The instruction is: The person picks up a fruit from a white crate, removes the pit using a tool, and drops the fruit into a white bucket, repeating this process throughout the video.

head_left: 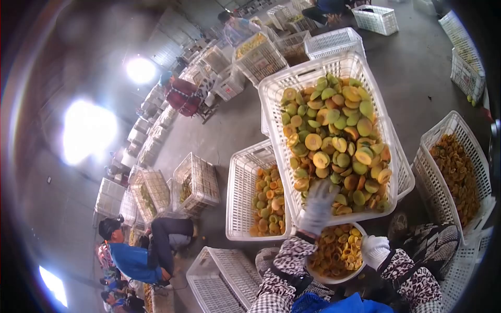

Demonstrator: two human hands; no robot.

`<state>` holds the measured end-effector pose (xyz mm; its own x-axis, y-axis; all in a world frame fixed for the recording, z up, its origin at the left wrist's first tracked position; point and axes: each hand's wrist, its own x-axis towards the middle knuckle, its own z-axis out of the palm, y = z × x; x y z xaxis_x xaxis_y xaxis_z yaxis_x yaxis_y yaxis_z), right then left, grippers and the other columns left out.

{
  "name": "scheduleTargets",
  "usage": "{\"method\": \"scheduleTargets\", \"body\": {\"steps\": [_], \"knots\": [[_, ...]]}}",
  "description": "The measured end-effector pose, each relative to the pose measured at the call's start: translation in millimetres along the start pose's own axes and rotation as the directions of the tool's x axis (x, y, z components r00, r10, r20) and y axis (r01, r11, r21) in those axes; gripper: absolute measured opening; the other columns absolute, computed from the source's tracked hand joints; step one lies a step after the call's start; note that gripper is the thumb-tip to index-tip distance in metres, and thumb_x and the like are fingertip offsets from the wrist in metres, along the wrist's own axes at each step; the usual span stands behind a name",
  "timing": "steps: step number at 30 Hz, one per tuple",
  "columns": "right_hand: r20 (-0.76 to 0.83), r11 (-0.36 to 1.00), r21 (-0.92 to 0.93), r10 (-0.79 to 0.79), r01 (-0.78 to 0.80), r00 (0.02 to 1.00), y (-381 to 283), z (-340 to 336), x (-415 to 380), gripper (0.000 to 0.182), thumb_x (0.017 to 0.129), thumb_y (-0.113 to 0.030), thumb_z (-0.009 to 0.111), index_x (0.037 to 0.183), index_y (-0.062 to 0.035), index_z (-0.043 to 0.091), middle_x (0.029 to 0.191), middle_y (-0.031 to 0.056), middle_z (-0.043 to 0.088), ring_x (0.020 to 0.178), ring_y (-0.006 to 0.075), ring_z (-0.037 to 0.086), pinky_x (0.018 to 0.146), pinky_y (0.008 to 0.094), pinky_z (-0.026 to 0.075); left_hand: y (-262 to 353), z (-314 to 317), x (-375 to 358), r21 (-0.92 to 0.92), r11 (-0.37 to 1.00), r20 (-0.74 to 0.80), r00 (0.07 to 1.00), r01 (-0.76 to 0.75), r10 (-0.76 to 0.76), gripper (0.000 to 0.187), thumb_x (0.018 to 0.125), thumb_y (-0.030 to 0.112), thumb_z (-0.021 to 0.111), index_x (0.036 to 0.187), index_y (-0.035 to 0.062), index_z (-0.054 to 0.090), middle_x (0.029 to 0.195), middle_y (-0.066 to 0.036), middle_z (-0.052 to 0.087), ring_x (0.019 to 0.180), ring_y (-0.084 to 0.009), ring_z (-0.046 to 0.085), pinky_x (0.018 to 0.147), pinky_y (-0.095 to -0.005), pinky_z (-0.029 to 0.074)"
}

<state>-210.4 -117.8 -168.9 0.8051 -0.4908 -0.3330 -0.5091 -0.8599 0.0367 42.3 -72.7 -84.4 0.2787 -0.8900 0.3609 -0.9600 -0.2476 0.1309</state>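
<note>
A white crate (269,104) full of halved green and orange fruit (334,141) stands in front of me. My left hand (317,207), in a pale glove, reaches over its near edge at the fruit; its fingers are blurred. Below the crate, a round white bowl (334,280) holds orange fruit pieces (336,250). My right hand (375,250), gloved in white, is closed at the bowl's right rim.
A crate of fruit halves (237,195) stands left of the main one, and another with orange pieces (425,143) at right. Empty crates (219,279) lie lower left. A seated person in blue (133,261) and other people sit among crates farther off.
</note>
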Motion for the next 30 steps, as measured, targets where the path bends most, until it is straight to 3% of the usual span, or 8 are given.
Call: {"method": "scheduleTargets", "body": {"steps": [5, 9, 11, 12, 15, 19, 25, 30], "knots": [[0.203, 0.999, 0.049, -0.018, 0.008, 0.979, 12, 16, -3, 0.025, 0.081, -0.019, 0.059, 0.099, -0.0037, 0.069, 0.087, 0.0156, 0.072, 0.080, 0.0327, 0.071, 0.067, 0.0468, 0.054, 21, 19, 7, -0.083, 0.988, 0.042, 0.990, -0.130, 0.134, 0.045, 0.075, 0.015, 0.066, 0.120, 0.0145, 0.059, 0.121, -0.013, 0.056, 0.118, -0.0354, 0.050, 0.099, -0.0428, 0.043], [0.155, 0.968, 0.247, -0.080, 0.040, 0.985, 29, -57, -12, 0.024, 0.081, -0.019, 0.060, 0.098, -0.0044, 0.067, 0.083, 0.0179, 0.070, 0.075, 0.0330, 0.071, 0.065, 0.0468, 0.054, 16, 3, -2, -0.120, 0.974, 0.090, 0.979, 0.190, -0.180, 0.042, 0.080, 0.016, 0.066, 0.121, 0.0100, 0.056, 0.110, -0.013, 0.061, 0.097, -0.0322, 0.060, 0.087, -0.0436, 0.049], [-0.116, 0.824, 0.560, -0.025, 0.086, 0.993, 25, -71, -14, 0.026, 0.081, -0.020, 0.062, 0.102, -0.0052, 0.063, 0.081, 0.0199, 0.068, 0.075, 0.0352, 0.068, 0.066, 0.0480, 0.053, 23, -6, -18, -0.895, 0.179, 0.234, 0.771, 0.409, -0.592, 0.037, 0.086, 0.011, 0.060, 0.122, 0.0101, 0.054, 0.107, -0.013, 0.062, 0.095, -0.0302, 0.063, 0.082, -0.0437, 0.051], [-0.210, 0.734, 0.658, -0.036, 0.169, 0.977, 24, -99, -19, 0.028, 0.081, -0.021, 0.063, 0.104, -0.0052, 0.060, 0.081, 0.0212, 0.067, 0.076, 0.0377, 0.066, 0.066, 0.0489, 0.052, 16, -9, -27, -0.901, -0.345, 0.426, 0.688, 0.263, -0.587, 0.037, 0.088, 0.009, 0.054, 0.125, 0.0094, 0.051, 0.111, -0.013, 0.062, 0.101, -0.0280, 0.062, 0.085, -0.0423, 0.052], [-0.203, 0.515, 0.840, 0.011, 0.168, 0.979, 9, -147, -17, 0.035, 0.082, -0.023, 0.063, 0.109, -0.0043, 0.054, 0.083, 0.0246, 0.064, 0.083, 0.0444, 0.061, 0.068, 0.0484, 0.050, 13, -41, -32, -0.649, -0.735, 0.536, 0.802, 0.193, -0.263, 0.037, 0.086, 0.001, 0.050, 0.123, -0.0019, 0.050, 0.119, -0.017, 0.059, 0.105, -0.0314, 0.061, 0.091, -0.0420, 0.053], [-0.204, 0.484, 0.860, 0.032, 0.164, 0.978, -14, -178, -10, 0.029, 0.085, -0.025, 0.058, 0.106, -0.0049, 0.055, 0.077, 0.0204, 0.063, 0.069, 0.0377, 0.063, 0.061, 0.0446, 0.051, 29, -73, -14, -0.578, -0.815, 0.441, 0.856, 0.040, -0.271, 0.041, 0.098, 0.023, 0.052, 0.132, 0.0015, 0.045, 0.116, -0.018, 0.057, 0.106, -0.0327, 0.060, 0.092, -0.0415, 0.054], [-0.213, 0.592, 0.783, -0.030, 0.189, 0.977, -33, -179, 2, 0.030, 0.084, -0.029, 0.061, 0.098, -0.0030, 0.053, 0.081, 0.0187, 0.064, 0.082, 0.0413, 0.063, 0.070, 0.0465, 0.050, 52, -99, -18, -0.806, -0.572, 0.489, 0.718, 0.153, -0.496, 0.046, 0.103, 0.033, 0.040, 0.136, 0.0000, 0.040, 0.111, -0.017, 0.058, 0.102, -0.0278, 0.060, 0.091, -0.0386, 0.053], [-0.302, 0.637, 0.728, -0.032, 0.252, 0.953, -39, -182, 10, 0.025, 0.084, -0.024, 0.062, 0.092, -0.0041, 0.050, 0.074, 0.0151, 0.063, 0.066, 0.0376, 0.062, 0.060, 0.0449, 0.050, 44, -93, -26, -0.904, -0.350, 0.386, 0.823, 0.247, -0.417, 0.038, 0.105, 0.029, 0.036, 0.120, -0.0026, 0.050, 0.107, -0.014, 0.060, 0.095, -0.0220, 0.061, 0.086, -0.0327, 0.052]]}}
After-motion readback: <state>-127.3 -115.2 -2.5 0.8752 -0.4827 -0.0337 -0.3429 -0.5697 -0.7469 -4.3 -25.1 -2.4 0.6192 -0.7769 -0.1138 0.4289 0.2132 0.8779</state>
